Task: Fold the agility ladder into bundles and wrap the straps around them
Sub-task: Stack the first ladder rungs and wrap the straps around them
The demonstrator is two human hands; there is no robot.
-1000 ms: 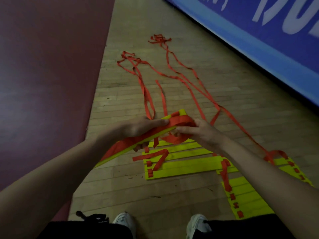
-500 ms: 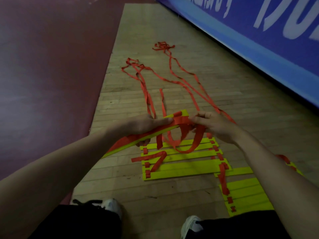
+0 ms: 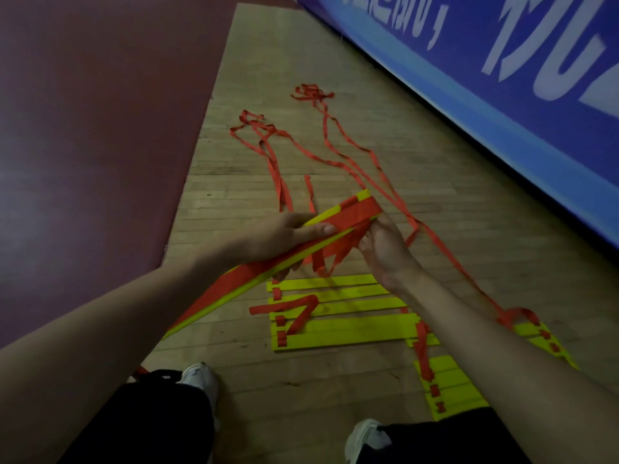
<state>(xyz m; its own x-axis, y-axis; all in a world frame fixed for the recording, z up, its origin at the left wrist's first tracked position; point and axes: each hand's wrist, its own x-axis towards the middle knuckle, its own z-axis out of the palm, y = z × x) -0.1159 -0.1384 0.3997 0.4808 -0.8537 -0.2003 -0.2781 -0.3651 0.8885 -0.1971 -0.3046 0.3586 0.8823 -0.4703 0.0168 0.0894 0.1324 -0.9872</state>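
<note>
My left hand (image 3: 284, 234) grips a bundle of yellow rungs (image 3: 234, 289) held slanted above the floor, thumb on top, with red strap (image 3: 355, 214) wound round its far end. Just under that end, my right hand (image 3: 385, 246) holds the red strap, fingers tucked beneath the bundle. Below the hands, a flat group of yellow rungs (image 3: 345, 324) joined by red webbing lies on the wooden floor. A second rung group (image 3: 449, 386) lies at the right by my forearm. Long loose red straps (image 3: 335, 162) trail away across the floor.
A dark red mat (image 3: 83, 128) covers the floor on the left. A blue padded wall with white lettering (image 3: 502, 78) runs along the right. My two white shoes (image 3: 197, 376) and dark trouser legs are at the bottom edge.
My right hand has drawn the hanging strap loop in and gone under the bundle's far end. The wrap there looks tighter. The camera has tilted slightly.
</note>
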